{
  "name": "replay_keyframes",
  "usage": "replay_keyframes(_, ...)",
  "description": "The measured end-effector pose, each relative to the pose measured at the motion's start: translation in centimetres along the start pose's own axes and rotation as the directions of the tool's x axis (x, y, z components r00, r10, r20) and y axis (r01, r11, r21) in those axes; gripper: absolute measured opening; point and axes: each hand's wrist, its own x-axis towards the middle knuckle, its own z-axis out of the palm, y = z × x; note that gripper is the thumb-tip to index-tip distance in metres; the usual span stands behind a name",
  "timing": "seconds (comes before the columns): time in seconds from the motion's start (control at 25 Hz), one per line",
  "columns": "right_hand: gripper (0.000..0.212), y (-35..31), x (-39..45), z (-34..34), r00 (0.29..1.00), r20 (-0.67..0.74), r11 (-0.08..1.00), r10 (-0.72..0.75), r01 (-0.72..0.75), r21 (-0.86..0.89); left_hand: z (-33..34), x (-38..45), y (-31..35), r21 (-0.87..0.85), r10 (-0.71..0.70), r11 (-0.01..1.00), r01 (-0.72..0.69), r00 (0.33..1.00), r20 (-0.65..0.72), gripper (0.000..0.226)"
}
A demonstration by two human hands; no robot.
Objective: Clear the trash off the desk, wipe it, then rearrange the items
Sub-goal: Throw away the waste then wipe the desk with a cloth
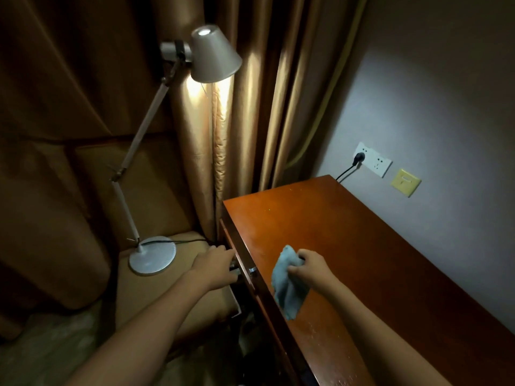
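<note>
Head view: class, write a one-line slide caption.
Right hand grips a blue cloth over the wooden desk; left hand reaches its front edge.

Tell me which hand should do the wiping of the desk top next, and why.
Right. The right hand already pinches the blue cloth above the desk top. The left hand is off the desk's side edge, reaching at the drawer front.

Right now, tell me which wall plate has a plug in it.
The white outlet plate, left of the yellow plate: a black plug sits in it.
</note>
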Motion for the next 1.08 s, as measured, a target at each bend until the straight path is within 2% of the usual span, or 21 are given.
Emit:
replay_keyframes(0.16,0.019,2.2,7.2,-2.5,0.996,-0.077,0.999,0.048,-0.046,0.022,-1.7,8.0,-0.3,0.08,0.01,0.997,-0.01,1.0,0.004,0.041)
replay_keyframes(0.32,0.016,4.3,14.9,-7.9,0.978,-0.202,0.998,0.06,-0.059,0.013,-4.1,17.1,0.9,0.154,0.032,0.987,-0.035,0.999,0.019,0.049)
replay_keyframes(0.48,0.012,5.5,20.2,-10.8,0.937,-0.335,0.986,-0.101,0.049,-0.16,-3.2,23.9,3.0,0.148,0.077,0.985,-0.087,0.994,0.074,0.051)
replay_keyframes(0.56,0.018,7.1,21.9,-9.1,0.955,-0.254,0.962,-0.155,0.087,-0.259,-1.2,26.4,4.2,0.131,0.099,0.984,-0.12,0.983,0.158,0.051)
replay_keyframes(0.64,0.031,9.0,22.8,-6.3,0.994,-0.099,0.959,-0.05,0.02,-0.283,1.3,29.0,5.5,0.105,0.127,0.983,-0.153,0.967,0.219,0.051)
replay_keyframes(0.68,0.032,9.8,22.9,-5.2,0.998,-0.066,0.966,0.009,-0.026,-0.256,2.3,30.0,6.1,0.091,0.147,0.981,-0.172,0.961,0.233,0.051)
replay_keyframes(0.8,0.034,12.3,24.1,-3.7,0.986,-0.127,0.98,0.112,-0.13,-0.148,5.2,32.5,7.5,0.065,0.199,0.973,-0.22,0.951,0.236,0.053)
replay_keyframes(1.0,0.042,12.8,29.7,-1.9,0.988,-0.126,0.985,0.084,-0.102,-0.137,7.9,34.8,6.9,0.063,0.184,0.978,-0.199,0.963,0.196,0.053)
replay_keyframes(1.08,0.045,12.1,31.7,0.1,0.977,-0.155,0.981,0.147,-0.164,-0.107,8.8,35.4,5.8,0.036,0.153,0.987,-0.158,0.981,0.121,0.055)
